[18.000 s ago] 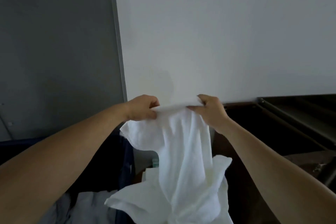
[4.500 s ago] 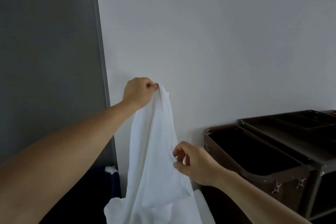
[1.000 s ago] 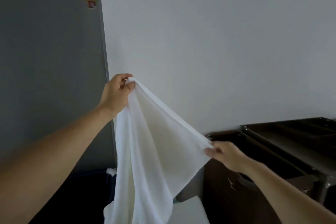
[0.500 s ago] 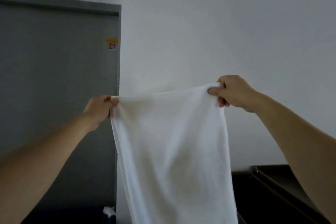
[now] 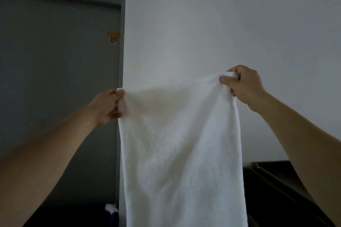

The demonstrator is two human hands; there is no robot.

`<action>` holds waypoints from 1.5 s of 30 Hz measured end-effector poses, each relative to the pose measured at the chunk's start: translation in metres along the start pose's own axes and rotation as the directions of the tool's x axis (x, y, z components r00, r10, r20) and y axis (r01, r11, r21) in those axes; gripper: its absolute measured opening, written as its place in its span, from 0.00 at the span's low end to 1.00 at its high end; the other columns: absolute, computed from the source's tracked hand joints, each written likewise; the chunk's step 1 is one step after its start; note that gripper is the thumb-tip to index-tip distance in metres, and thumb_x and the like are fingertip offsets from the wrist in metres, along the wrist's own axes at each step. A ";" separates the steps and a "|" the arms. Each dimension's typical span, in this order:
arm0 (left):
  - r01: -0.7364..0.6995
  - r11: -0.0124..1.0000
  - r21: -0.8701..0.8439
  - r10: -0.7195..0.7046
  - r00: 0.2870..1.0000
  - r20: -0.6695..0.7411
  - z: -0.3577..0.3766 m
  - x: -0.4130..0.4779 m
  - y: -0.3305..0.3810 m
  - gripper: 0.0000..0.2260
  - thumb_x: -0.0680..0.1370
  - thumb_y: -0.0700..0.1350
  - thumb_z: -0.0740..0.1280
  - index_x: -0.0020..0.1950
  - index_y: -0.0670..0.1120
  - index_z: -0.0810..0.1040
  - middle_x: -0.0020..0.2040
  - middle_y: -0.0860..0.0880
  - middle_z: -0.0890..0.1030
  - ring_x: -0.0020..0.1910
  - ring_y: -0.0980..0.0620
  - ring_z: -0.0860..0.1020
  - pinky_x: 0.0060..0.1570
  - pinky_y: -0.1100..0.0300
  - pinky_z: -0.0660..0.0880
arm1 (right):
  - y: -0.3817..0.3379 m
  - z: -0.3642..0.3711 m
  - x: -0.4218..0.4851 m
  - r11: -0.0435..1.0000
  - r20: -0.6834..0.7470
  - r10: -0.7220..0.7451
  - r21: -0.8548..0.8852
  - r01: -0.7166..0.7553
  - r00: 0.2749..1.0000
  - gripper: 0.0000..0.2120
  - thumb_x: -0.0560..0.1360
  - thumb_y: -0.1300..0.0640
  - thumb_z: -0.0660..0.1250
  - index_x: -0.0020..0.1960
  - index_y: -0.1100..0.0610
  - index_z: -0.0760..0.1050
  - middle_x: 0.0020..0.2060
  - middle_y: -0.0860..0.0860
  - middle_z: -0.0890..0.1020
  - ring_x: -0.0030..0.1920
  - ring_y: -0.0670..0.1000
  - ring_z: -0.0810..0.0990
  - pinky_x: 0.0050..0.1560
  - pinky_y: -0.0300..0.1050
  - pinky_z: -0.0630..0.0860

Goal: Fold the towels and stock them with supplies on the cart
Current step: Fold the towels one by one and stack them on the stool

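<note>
A white towel hangs spread flat in front of me, its top edge stretched between both hands and its lower part running off the bottom of the frame. My left hand pinches the top left corner. My right hand grips the top right corner, held a little higher than the left. The dark brown cart shows at the lower right, partly behind the towel and my right forearm.
A grey door with a small sticker fills the left side. A white wall is straight ahead. A dark bin with a bit of white cloth sits low beside the towel.
One second ago my right hand held the towel's edge low by the cart; it has risen to the level of the left, spreading the towel flat. The view has tilted upward.
</note>
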State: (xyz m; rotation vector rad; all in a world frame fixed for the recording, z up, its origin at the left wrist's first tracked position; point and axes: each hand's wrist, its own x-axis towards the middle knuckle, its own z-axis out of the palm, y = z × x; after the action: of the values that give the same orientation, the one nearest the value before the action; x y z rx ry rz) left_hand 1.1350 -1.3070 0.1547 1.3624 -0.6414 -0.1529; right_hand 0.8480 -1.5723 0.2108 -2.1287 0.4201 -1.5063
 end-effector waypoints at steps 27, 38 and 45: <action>-0.200 0.974 -0.109 0.204 0.979 0.027 0.006 0.022 -0.049 0.04 0.79 0.45 0.70 0.47 0.50 0.84 0.50 0.49 0.81 0.44 0.48 0.83 0.35 0.51 0.83 | 0.029 0.013 -0.056 0.925 0.025 0.291 0.247 -0.288 0.956 0.11 0.73 0.59 0.77 0.47 0.58 0.75 0.37 0.57 0.80 0.25 0.52 0.78 0.25 0.44 0.77; -0.120 0.989 0.081 0.121 0.993 0.003 0.016 0.050 -0.087 0.05 0.80 0.46 0.69 0.46 0.49 0.82 0.53 0.46 0.79 0.38 0.44 0.84 0.36 0.47 0.83 | 0.068 0.037 -0.043 0.922 0.098 0.285 0.243 -0.300 0.954 0.11 0.75 0.61 0.74 0.49 0.59 0.72 0.40 0.58 0.80 0.27 0.52 0.82 0.32 0.51 0.83; -0.143 0.984 0.106 0.158 0.976 -0.149 0.049 0.071 -0.083 0.05 0.81 0.44 0.66 0.53 0.43 0.79 0.54 0.45 0.80 0.51 0.43 0.81 0.37 0.50 0.83 | 0.095 0.061 -0.019 0.920 0.057 0.268 0.282 -0.273 0.962 0.10 0.78 0.65 0.69 0.45 0.55 0.69 0.43 0.54 0.79 0.29 0.49 0.83 0.39 0.55 0.84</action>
State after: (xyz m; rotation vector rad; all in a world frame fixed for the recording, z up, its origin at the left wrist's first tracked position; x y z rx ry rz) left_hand 1.1897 -1.3999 0.1040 1.3956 -0.6233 0.1075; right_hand 0.9022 -1.6281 0.1272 -1.7748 0.4396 -1.3023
